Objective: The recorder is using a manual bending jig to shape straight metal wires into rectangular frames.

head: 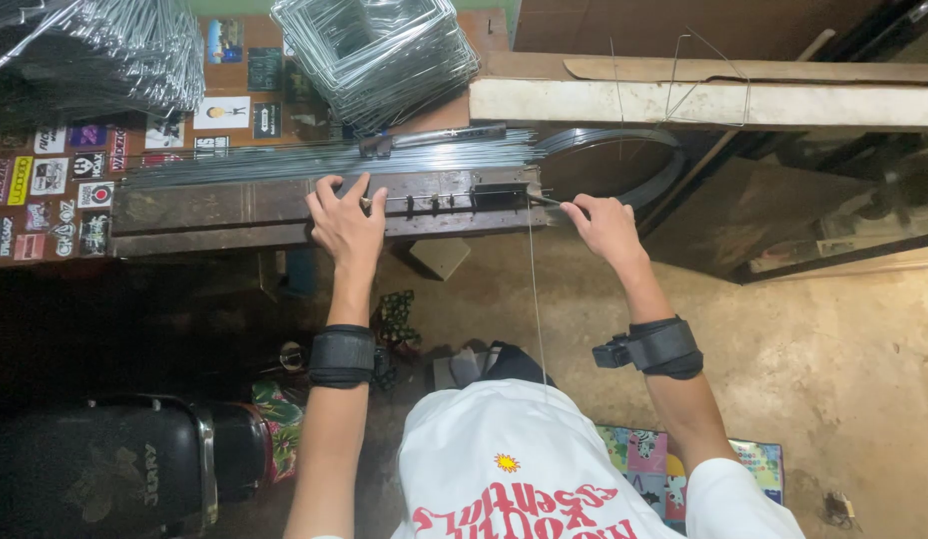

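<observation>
Two hands work at a long dark metal jig (pixel 234 210) fixed along the near edge of a sticker-covered bench (pixel 44 200). Behind the jig lies a bundle of straight wires (pixel 324 158); bent wire frames are stacked at the bench's far edge, one pile (pixel 379 50) centre, another (pixel 94 50) at the far left corner. A single wire (pixel 535 299) runs from the jig's right end down toward the person. Left hand (pixel 346 222) lies flat on the jig's middle, fingers spread wide, pressing near the pins (pixel 434 203); it grips nothing visible. Right hand (pixel 606 228) is closed narrowly on what appears to be a handle or wire end at the jig's right end; exactly what it pinches cannot be told. Judgement: the bend will come clean if the left palm keeps the work seated against the pins while the right pulls steadily, wire kept square. Stickers (pixel 54 185), small rectangles in white, red, purple and black, crowd the bench's left edge; a few larger cards sit at its far edge between the frame piles.
</observation>
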